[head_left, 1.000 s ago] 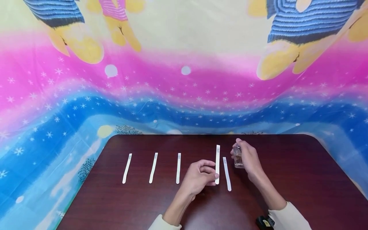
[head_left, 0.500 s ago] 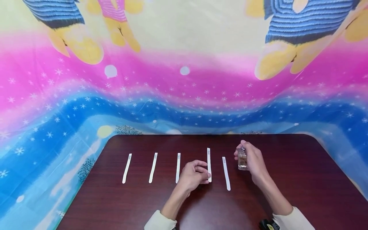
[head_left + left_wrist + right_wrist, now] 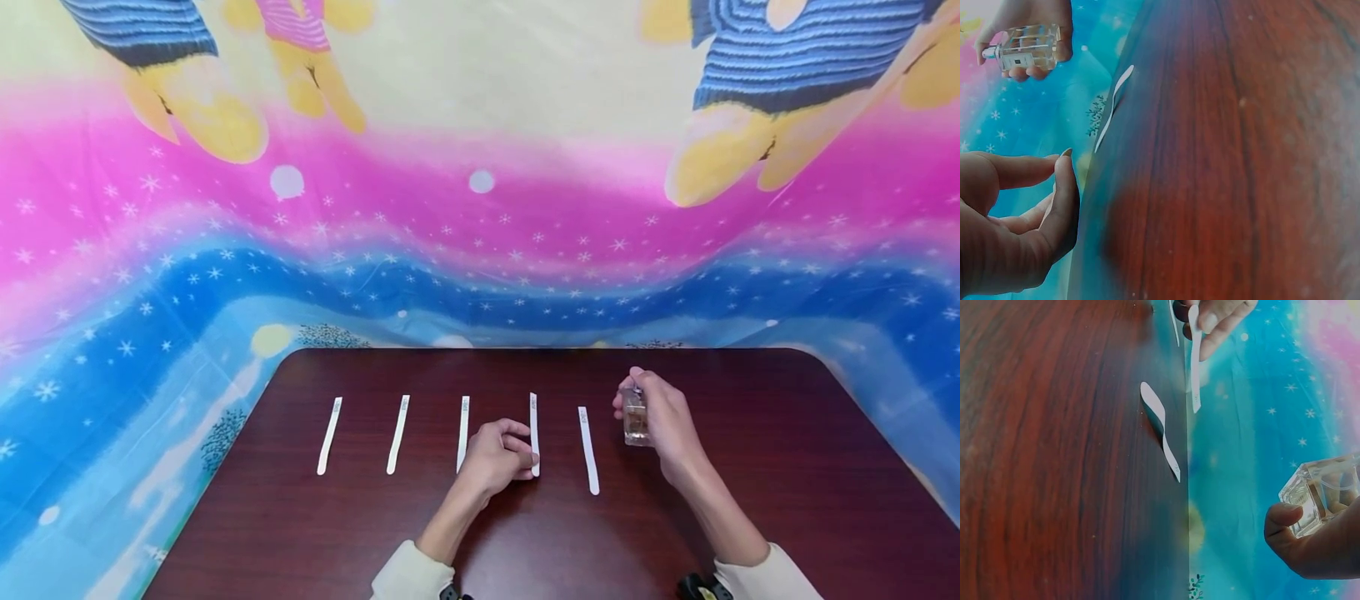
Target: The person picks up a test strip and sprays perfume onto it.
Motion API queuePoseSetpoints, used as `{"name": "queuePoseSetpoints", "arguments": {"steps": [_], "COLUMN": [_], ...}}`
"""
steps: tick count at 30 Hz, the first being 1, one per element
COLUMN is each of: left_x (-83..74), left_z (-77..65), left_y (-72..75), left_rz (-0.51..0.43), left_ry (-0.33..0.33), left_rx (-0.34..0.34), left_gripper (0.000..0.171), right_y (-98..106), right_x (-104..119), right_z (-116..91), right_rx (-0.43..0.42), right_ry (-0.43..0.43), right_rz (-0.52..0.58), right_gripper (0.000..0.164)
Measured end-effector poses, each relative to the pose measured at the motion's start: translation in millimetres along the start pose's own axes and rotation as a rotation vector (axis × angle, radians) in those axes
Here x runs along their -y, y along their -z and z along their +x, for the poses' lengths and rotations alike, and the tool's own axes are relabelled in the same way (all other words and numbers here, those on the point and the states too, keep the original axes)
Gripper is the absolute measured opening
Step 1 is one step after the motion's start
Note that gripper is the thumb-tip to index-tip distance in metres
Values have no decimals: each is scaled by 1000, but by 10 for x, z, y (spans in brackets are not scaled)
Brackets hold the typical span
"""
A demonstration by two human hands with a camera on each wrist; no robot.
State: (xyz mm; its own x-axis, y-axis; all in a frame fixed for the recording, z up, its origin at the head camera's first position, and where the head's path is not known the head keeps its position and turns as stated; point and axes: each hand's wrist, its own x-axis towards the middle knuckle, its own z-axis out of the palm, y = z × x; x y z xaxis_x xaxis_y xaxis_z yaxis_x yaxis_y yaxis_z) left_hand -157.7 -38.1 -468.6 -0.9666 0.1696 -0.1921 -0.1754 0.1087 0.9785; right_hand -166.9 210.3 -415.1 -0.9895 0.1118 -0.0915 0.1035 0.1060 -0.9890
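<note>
My left hand (image 3: 491,460) pinches a white paper perfume test strip (image 3: 534,423) near its rounded lower end, between thumb and fingers. In the right wrist view that strip (image 3: 1195,369) hangs from the fingertips, apart from the table. My right hand (image 3: 670,421) grips a clear glass perfume bottle (image 3: 636,421) with pale amber liquid, its top at the fingers. Between the hands, one curved test strip (image 3: 588,452) lies on the table. Another strip (image 3: 462,421) is partly hidden behind my left hand. Small dark writing marks the strips' upper ends.
Two more test strips, a middle one (image 3: 398,433) and a far-left one (image 3: 329,436), lie in the same row on the dark red-brown table (image 3: 315,533). A colourful patterned cloth (image 3: 480,250) hangs behind the table's far edge.
My left hand has moved left with the pinched test strip, away from the strip lying on the right. My right hand has drawn slightly right with the perfume bottle.
</note>
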Motion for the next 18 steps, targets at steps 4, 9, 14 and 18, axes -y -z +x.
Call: {"name": "queuePoseSetpoints", "arguments": {"steps": [4, 9, 14, 18], "left_x": [12, 23, 30, 25], "left_z": [6, 12, 15, 17], "left_y": [1, -3, -6, -12], "left_rz": [18, 49, 87, 100], "left_ry": [-4, 6, 13, 14], "left_rx": [-8, -18, -28, -31], "left_gripper": [35, 35, 34, 33], "right_y": [1, 4, -2, -8], "right_x": [5, 14, 31, 51], "right_z": [-8, -26, -41, -52], "right_rx": [5, 9, 14, 16], "right_ry": [8, 14, 33, 39], "right_rz": [-5, -9, -13, -10], "right_gripper": [41, 42, 41, 40]}}
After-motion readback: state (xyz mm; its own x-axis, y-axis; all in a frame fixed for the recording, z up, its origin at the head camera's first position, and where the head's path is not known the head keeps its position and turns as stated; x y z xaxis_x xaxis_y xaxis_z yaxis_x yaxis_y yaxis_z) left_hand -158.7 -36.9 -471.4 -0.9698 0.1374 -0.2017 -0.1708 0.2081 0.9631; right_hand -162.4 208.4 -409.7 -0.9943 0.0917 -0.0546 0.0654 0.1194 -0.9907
